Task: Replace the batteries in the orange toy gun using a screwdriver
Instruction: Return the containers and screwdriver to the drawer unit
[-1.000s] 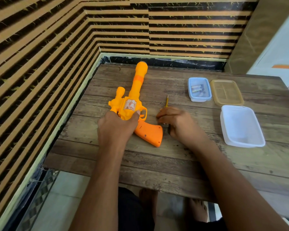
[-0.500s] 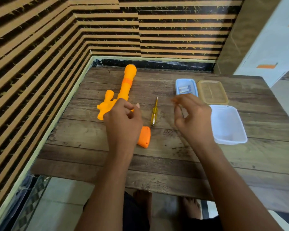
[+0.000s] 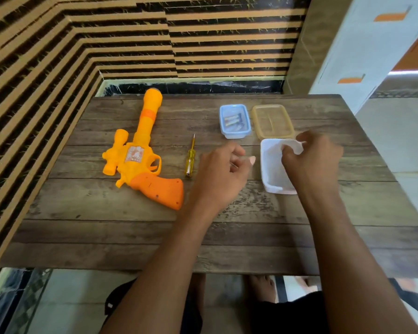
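The orange toy gun (image 3: 140, 160) lies flat on the wooden table (image 3: 130, 232), barrel pointing away from me, grip toward me. A yellow-handled screwdriver (image 3: 190, 159) lies just right of it, apart from both hands. My left hand (image 3: 220, 174) hovers over the table's middle, right of the screwdriver, with fingers loosely curled and nothing visible in them. My right hand (image 3: 311, 162) is over the white container (image 3: 270, 174); its fingertips are bunched above the far rim, and whether they pinch anything is hidden. Several batteries (image 3: 233, 119) lie in a small blue container (image 3: 234, 133).
A tan translucent lid (image 3: 273, 121) lies beside the blue container at the back right. Striped walls close off the table's left and far sides. A white cabinet (image 3: 362, 56) stands at the back right. My feet show below the table's near edge.
My left hand let go of the gun and moved right. My right hand left the screwdriver on the table and travelled right to the white container. The view shifted right.
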The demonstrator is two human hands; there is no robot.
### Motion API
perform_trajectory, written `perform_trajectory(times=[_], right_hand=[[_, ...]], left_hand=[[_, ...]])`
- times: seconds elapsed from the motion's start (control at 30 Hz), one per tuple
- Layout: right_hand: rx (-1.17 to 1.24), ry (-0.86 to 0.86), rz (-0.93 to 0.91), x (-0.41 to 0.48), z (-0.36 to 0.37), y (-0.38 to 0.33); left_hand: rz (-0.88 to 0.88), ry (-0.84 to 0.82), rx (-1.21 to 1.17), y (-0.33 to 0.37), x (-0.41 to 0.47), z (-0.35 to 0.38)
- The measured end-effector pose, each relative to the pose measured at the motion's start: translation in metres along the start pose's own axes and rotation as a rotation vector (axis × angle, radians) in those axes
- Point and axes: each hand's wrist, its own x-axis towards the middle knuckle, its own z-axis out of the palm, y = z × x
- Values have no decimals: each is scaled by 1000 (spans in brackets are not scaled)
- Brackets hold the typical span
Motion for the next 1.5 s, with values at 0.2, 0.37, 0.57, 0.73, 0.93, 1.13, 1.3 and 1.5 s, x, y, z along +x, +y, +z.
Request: perform_trajectory(times=[0.2,0.37,0.57,0.73,0.93,1.13,1.3,1.5], right_hand=[[9,-13,7,-3,5,-13],[29,-10,-76,15,20,-2],[-134,-206,-93,33,37,14],[-154,-254,-85,32,32,20],[-126,-156,-2,16,20,17],[-150,-174,0,14,19,1],[23,-133,134,6,1,-12],[121,-137,138,-11,-19,-26]], left_hand=[[-94,38,-5,-4,3,4],[-124,59,29,-15,7,-4],[-137,107,28,-23,8,-11],[-126,158,22,-24,6,-13],[-146,186,21,-20,6,-12],[-154,191,33,-16,6,-11],[-164,184,23,-17,6,-12],[-191,197,-4,-21,7,-12]])
